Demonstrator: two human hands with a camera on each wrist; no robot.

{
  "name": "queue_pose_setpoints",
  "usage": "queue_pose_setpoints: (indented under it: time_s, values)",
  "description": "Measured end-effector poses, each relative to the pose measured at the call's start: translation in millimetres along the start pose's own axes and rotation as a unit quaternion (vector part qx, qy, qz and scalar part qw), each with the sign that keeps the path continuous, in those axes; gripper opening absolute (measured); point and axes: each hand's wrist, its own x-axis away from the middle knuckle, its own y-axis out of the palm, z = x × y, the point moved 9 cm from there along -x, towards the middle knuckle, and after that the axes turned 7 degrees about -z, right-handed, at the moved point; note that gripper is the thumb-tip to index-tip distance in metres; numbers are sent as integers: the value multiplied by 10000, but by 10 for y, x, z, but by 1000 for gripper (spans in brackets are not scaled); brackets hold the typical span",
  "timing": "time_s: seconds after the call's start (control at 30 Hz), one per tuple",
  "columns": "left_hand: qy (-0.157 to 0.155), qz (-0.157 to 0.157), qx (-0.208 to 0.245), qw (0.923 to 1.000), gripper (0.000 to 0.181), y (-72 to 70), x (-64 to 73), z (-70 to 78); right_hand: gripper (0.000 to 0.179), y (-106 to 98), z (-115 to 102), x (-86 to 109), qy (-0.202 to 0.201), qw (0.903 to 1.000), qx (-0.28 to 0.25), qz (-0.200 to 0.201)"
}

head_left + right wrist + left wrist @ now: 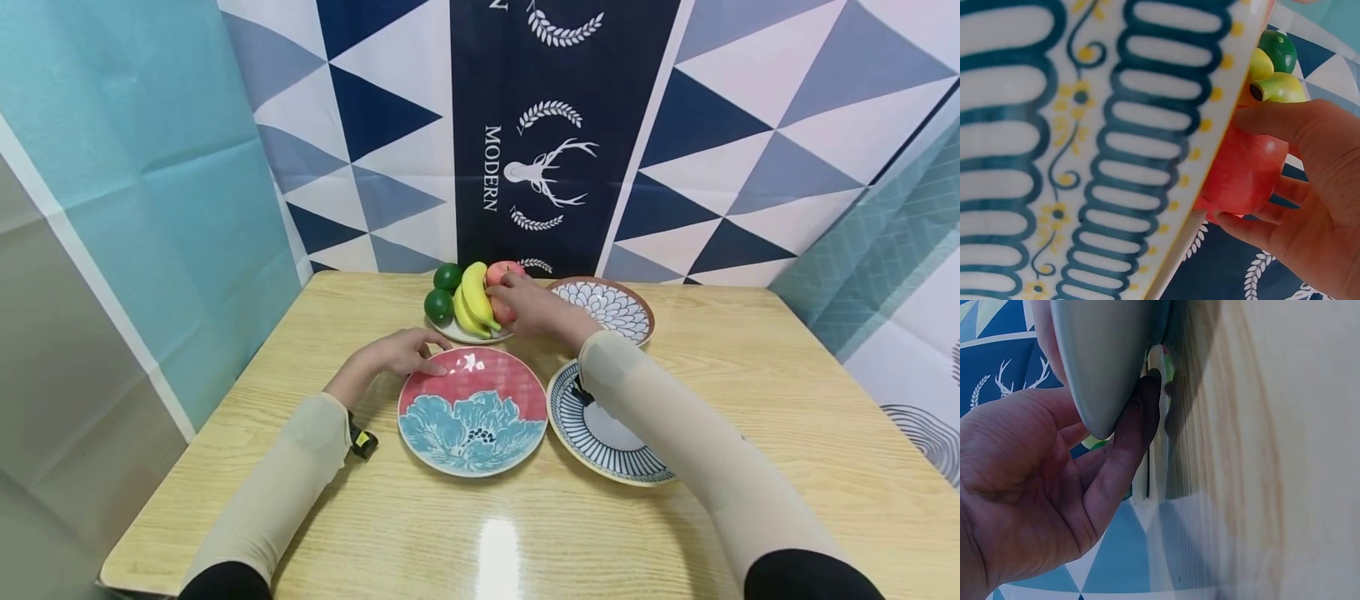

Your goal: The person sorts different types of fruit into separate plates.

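My left hand (405,352) pinches the upper left rim of a round plate (472,425) with a pink top and a blue flower. In the left wrist view the thumb lies over the plate's rim (1107,369) while fingers (1119,450) reach beneath it. At the back, my right hand (528,304) grips a red apple (501,311) on a white plate of fruit (468,335). The right wrist view shows thumb and fingers on either side of that apple (1244,172). Beside it are a second apple (502,271), yellow bananas (476,296) and two green fruits (439,307).
A blue-striped plate (600,425) lies partly under my right forearm, close to the flower plate. Behind it, a brown-rimmed plate with a petal pattern (607,308) sits near the table's back edge. A patterned cloth (555,167) hangs behind the wooden table (390,533).
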Motion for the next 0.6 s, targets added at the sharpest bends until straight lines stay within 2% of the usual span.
queue_pose_setpoints:
  time_s: [0.33, 0.6]
  values:
    - [-3, -10, -34, 10000, 44, -3, 16, 10, 73, 21, 0, -76, 119, 9995, 288, 12]
    - [-19, -16, -53, 10000, 45, -10, 5, -30, 73, 25, 2, -85, 135, 9996, 237, 57]
